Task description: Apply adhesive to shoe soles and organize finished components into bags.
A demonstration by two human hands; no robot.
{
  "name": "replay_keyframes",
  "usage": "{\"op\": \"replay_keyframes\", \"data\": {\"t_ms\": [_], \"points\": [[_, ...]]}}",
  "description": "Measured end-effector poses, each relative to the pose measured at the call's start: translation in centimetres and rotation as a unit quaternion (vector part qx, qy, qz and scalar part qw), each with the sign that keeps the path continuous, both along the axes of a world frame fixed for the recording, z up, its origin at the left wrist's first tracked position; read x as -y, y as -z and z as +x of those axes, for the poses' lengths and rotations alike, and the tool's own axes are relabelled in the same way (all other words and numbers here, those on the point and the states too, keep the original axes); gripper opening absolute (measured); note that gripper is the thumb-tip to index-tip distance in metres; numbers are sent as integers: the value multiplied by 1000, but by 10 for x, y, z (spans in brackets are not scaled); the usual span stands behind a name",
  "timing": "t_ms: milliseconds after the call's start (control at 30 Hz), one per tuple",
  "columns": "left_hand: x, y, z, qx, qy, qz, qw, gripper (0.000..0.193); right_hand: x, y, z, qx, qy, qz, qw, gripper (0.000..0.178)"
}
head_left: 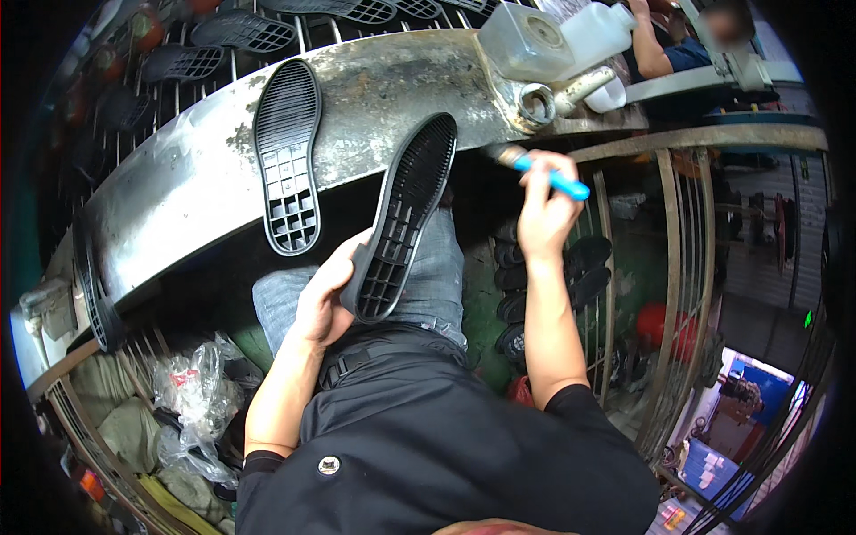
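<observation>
My left hand (pixel 328 294) grips a black shoe sole (pixel 406 209) by its heel end, tilted above my lap with the ribbed and gridded side up. In my right hand (pixel 546 209) is a brush (pixel 560 181) with a blue handle; its dark bristles point left, apart from the sole. A second black shoe sole (pixel 288 152) lies on the worn metal bench (pixel 374 85), its heel end jutting over the near edge. Another dark sole (pixel 94 290) leans at the bench's left end.
Behind the bench, several soles (pixel 245 32) lie on a metal rack. Plastic containers (pixel 524 43) and a small open jar (pixel 536 104) stand at the bench's right end. A barred rack (pixel 682 223) holding shoes is on my right; plastic bags (pixel 198 392) lie left. Another person (pixel 682 53) sits far right.
</observation>
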State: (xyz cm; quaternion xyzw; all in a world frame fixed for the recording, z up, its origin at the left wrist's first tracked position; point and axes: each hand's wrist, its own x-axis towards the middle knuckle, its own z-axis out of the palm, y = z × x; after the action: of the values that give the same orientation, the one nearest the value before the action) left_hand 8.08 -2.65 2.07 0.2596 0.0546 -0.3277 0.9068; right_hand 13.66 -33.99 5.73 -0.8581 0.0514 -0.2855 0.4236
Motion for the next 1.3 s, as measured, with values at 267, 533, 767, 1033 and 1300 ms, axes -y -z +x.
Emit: {"op": "replay_keyframes", "data": {"t_ms": [267, 533, 767, 1033, 1300], "points": [[11, 9, 9, -93, -64, -37, 993, 60, 38, 1, 35, 31, 66, -98, 992, 19], [12, 17, 0, -187, -116, -116, 969, 59, -77, 45, 15, 30, -156, 74, 984, 20], [1, 47, -9, -115, -94, -237, 960, 55, -131, 34, -58, 54, -260, -10, 964, 32], [1, 27, -4, -117, -124, -116, 979, 59, -96, -10, -48, -98, -390, 7, 915, 9], [-1, 16, -7, 8, -132, 28, 991, 62, -41, -8, 20, -174, -192, -17, 966, 22]]}}
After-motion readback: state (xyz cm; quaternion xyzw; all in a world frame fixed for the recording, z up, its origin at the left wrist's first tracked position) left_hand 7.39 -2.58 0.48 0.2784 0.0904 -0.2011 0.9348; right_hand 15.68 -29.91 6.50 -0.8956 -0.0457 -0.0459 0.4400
